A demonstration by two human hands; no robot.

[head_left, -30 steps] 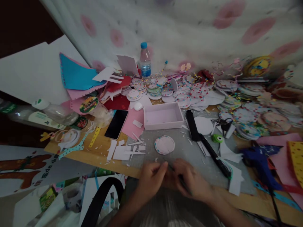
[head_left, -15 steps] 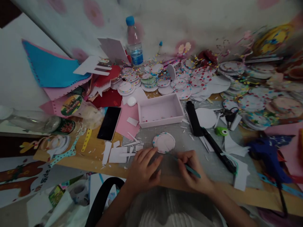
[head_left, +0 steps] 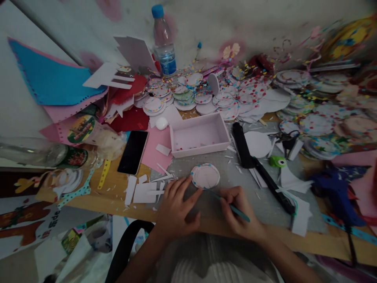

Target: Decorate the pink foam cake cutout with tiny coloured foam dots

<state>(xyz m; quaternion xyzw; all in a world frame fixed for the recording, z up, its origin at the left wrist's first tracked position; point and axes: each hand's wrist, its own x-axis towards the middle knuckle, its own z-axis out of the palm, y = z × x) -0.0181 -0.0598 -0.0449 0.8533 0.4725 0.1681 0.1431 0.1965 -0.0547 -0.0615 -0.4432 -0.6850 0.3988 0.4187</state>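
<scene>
A small round disc, pale with coloured dots along its rim, lies flat on the grey mat in front of me. My left hand is open, its fingers spread and its fingertips at the disc's lower left edge. Pinched in my right hand is a thin teal tool, whose tip points left toward the disc's lower edge. Just behind the disc stands an open pale pink box with a few tiny coloured bits inside.
Left of the box lie a phone and white paper scraps. On the right are a black-handled tool, a green punch and a blue glue gun. Decorated discs and a water bottle stand at the back.
The view has shifted slightly. My left hand's fingers have spread a little wider beside the disc. My right hand keeps nearly the same pose with the teal tool.
</scene>
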